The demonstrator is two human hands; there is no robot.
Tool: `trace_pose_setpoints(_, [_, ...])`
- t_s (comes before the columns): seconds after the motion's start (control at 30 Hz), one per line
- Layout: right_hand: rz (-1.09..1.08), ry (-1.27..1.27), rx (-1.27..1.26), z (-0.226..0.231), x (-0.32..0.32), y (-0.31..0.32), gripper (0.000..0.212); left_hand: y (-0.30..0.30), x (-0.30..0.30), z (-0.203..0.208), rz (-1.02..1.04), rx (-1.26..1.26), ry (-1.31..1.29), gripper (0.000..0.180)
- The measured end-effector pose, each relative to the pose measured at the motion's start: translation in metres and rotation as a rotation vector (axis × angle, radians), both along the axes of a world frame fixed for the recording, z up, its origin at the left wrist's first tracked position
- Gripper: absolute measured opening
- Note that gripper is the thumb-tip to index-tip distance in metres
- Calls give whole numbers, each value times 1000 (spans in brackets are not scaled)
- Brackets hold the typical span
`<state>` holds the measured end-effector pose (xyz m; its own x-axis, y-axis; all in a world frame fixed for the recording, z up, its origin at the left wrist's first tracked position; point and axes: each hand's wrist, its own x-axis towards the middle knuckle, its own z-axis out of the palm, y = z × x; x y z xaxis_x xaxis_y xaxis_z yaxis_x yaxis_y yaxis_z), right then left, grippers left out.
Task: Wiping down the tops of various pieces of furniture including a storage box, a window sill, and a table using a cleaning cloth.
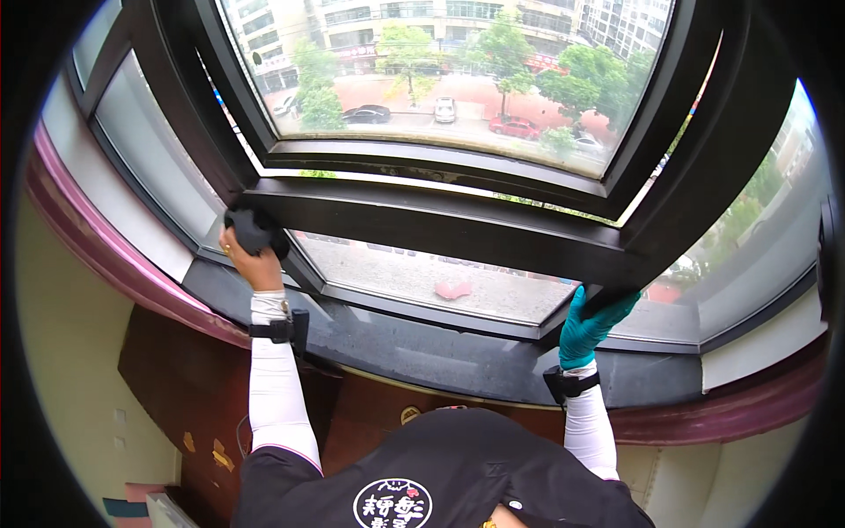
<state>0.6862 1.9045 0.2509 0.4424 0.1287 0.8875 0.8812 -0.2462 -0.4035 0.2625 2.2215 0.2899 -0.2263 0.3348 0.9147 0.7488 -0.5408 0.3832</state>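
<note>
Daylight fills 1 dark window frame (744, 132) above 1 grey sill (396, 352). At the lower crossbar's (422, 217) left corner, the bare left hand's (255, 266) fingers grasp 1 black cloth (253, 231); at its right corner, the teal-gloved right hand (584, 336) meets 1 dark item (612, 302), grip impossible to tell.

Frame (440, 222): looked smooth metal
Pane (449, 92): was glossy glass
Sill (396, 349): seemed smooth stone
Cloth (252, 231): looked matt
Glove (582, 334): looked rubbery

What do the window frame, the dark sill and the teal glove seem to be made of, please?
Window frame: probably coated metal; dark, smooth, softly shiny.
Sill: perhaps polished stone; dark grey, glossy with pale reflections.
Teal glove: likely thin rubber; close-fitting, wrinkled.
</note>
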Motion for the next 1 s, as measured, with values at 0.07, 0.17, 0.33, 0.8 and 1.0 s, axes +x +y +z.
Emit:
trace_pose_setpoints(0.07, [-14, -2, -15, 1, -3, -1, 91, -9, 4, -30, -23, -106, -19, 45])
trace_pose_setpoints(0.17, [-19, -1, -12, 1, -1, -4, 90, -47, 33, -86, -98, -388, 18, 46])
trace_pose_setpoints(0.33, [-39, -10, -28, -3, -1, -3, 89, -84, 46, -198, -126, -541, 67, 36])
trace_pose_setpoints(0.8, [-24, -26, 15, -5, 1, -1, 87, -210, 232, -150, -880, -690, 416, 43])
trace_pose_setpoints(1.0, [-9, -20, 10, -9, 1, -3, 88, -249, 302, -136, -1212, -723, 319, 39])
